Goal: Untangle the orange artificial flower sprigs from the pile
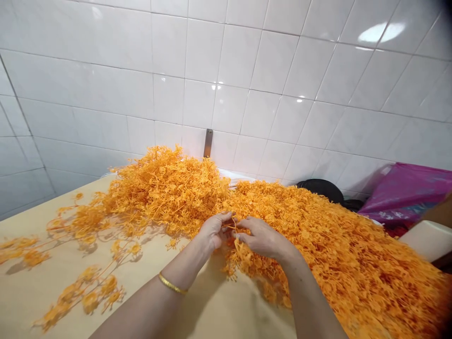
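My left hand [214,229] and my right hand [260,237] meet at the near edge of the orange plant heaps. Both pinch a thin orange artificial flower stem [231,227] between their fingertips. Orange blossoms [243,256] hang below my right hand. Behind my left hand rises one heap of orange artificial flowers [169,186]. A larger heap [339,245] spreads along the right, partly behind my right forearm. Separate flower sprays [90,289] lie on the table at the left. A gold bangle [172,284] circles my left wrist.
The pale yellow table [155,278] stands against a white tiled wall [243,61]. A metal bracket [208,142] is fixed there behind the heaps. At the right are a round black object [323,189], a purple plastic bag [406,193] and a cream-coloured object [429,239].
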